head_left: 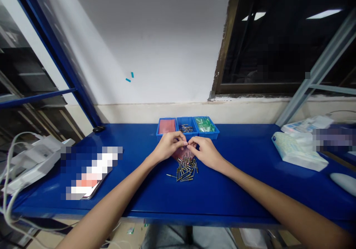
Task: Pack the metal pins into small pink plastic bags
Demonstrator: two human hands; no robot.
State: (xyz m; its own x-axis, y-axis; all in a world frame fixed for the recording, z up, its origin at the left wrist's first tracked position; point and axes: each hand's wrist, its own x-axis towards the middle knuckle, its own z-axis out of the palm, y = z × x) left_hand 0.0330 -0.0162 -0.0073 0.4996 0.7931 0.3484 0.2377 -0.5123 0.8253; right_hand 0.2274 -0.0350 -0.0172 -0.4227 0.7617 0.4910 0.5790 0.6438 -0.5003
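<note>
Two hands at work here, left hand [172,144] and right hand [204,148], meeting mid-surface, and both sets of fingers are pinched closed, tip to tip, on one pink bag [182,154] that lies just under them. Right up against it, on the near side, sprawls a heap of metal pins [185,170], dozens of them, too tangled for me to count, with one pin poking out alone to the left. Behind the hands, three blue bins stand in a row, touching: the left bin [158,127] carries a flat pink stack, the middle bin [185,120] more loose pins, the right bin [216,132] a jumble of green packets. All of this sits on one broad, glossy blue surface [239,189]. Over on the left there's one phone [90,193], its screen blurred out, and beyond it a white device [39,163] among pale cables [9,167]. Far right, one tissue pack [302,154], with a pale rounded object [345,183] at the edge. Up on the white wall [167,48], two teal strips [130,77]; to the right, a dark window [278,52] throws back two bright lights [324,14].
</note>
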